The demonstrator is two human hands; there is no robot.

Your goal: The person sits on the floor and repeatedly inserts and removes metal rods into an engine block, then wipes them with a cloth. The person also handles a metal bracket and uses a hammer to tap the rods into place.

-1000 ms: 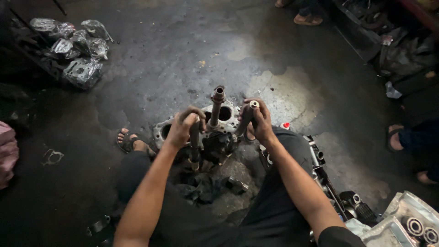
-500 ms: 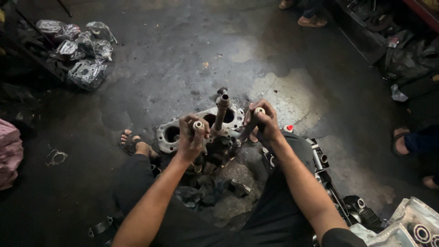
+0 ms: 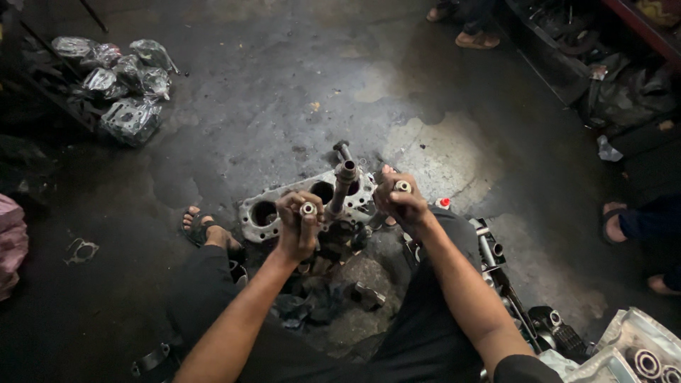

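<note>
My left hand is closed around the upright metal handle of a tool, its round end showing above my fist. My right hand grips the matching handle on the other side. Between my fists a metal shaft rises at a slant from a greasy engine block with round bores, lying on the dark floor between my legs. My sandalled left foot rests beside the block.
Several plastic-wrapped metal parts lie in a heap at the far left. An engine casing sits at the lower right, with more metal parts by my right leg. Other people's sandalled feet stand at the top and right. A gasket lies on the floor at the left.
Both fists have turned with the handles: my left hand has come nearer to me and right of the bores, and my right hand has shifted slightly. The view has drifted a little.
</note>
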